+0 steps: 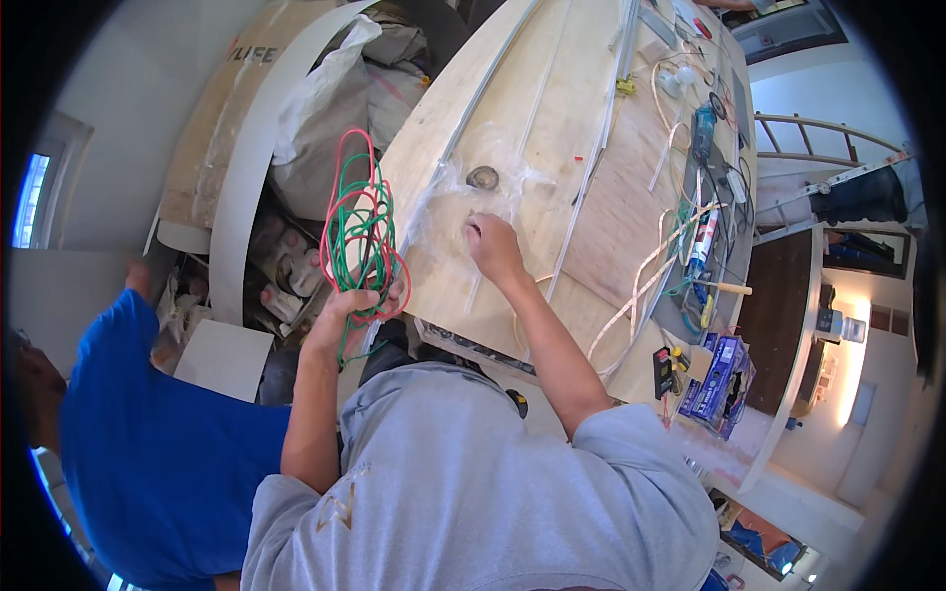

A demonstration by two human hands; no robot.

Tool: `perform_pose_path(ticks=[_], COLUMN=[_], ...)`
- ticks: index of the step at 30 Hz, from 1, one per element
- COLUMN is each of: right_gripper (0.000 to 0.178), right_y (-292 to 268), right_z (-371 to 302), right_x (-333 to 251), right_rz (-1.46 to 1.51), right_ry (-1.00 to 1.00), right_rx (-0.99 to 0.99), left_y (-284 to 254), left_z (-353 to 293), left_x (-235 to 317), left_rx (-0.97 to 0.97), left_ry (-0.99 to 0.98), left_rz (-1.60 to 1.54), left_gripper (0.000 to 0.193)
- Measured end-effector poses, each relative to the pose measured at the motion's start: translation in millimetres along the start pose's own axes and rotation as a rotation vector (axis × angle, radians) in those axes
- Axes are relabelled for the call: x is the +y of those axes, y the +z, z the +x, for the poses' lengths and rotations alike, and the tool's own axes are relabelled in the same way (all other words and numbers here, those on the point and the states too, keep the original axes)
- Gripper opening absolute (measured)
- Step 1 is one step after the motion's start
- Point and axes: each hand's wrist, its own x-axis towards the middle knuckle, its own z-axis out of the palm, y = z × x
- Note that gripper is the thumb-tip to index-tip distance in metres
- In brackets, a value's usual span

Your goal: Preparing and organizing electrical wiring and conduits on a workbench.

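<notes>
On my feed, the left hand [353, 303] is closed around a red-and-green wire coil [369, 236], by the left edge of the plywood tabletop [512, 98]; the right hand [496, 248] curls over it, contents indiscernible to me.

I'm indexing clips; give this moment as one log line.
Left hand: holds red and green cords | Right hand: over wooden board, contents unclear | Nearby: round object

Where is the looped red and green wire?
The wire is left of centre in the head view, in the person's left hand, near the pale wooden tabletop.
</notes>
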Motion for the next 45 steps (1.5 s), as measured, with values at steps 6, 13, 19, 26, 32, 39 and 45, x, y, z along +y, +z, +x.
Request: perform_pose_path(ticks=[6,13,19,26,32,39,45], right_gripper=[0.012,0.011,0.015,0.015,0.019,0.016,0.012], right_y=[1.8,-14.2,-47.3,-37.9,-68.1,-143.8,-155.5], right_z=[3.3,-12.9,27.9,7.6,-122.0,-209.6,-157.5], right_x=[6.2,-11.7,-14.7,-15.4,53.7,135.6,166.9], right_rz=[-0.054,-0.028,0.196,0.042,-0.014,-0.184,0.033], right_ry=[-0.027,-0.001,-0.08,-0.011,0.323,0.692,0.463], right_rx=[-0.007,-0.058,0.334,0.297,0.486,0.718,0.619], left_y=[31.4,5.0,3.7,20.1,58.8,112.8,165.6], left_z=[22.1,100.6,81.0,31.2,23.1,50.5,72.5], left_x=[2.4,-41.0,-43.0,-5.5,43.0,40.9,-1.8], left_rx=[-0.081,0.143,0.208,0.0,-0.271,-0.377,-0.319], left_ry=[-0.076,-0.23,-0.252,-0.105,-0.066,-0.174,-0.178], left_rz=[-0.107,0.028,0.155,0.146,0.067,0.006,0.111], left_gripper=[0.053,0.025,0.028,0.068,0.081,0.082,0.077])
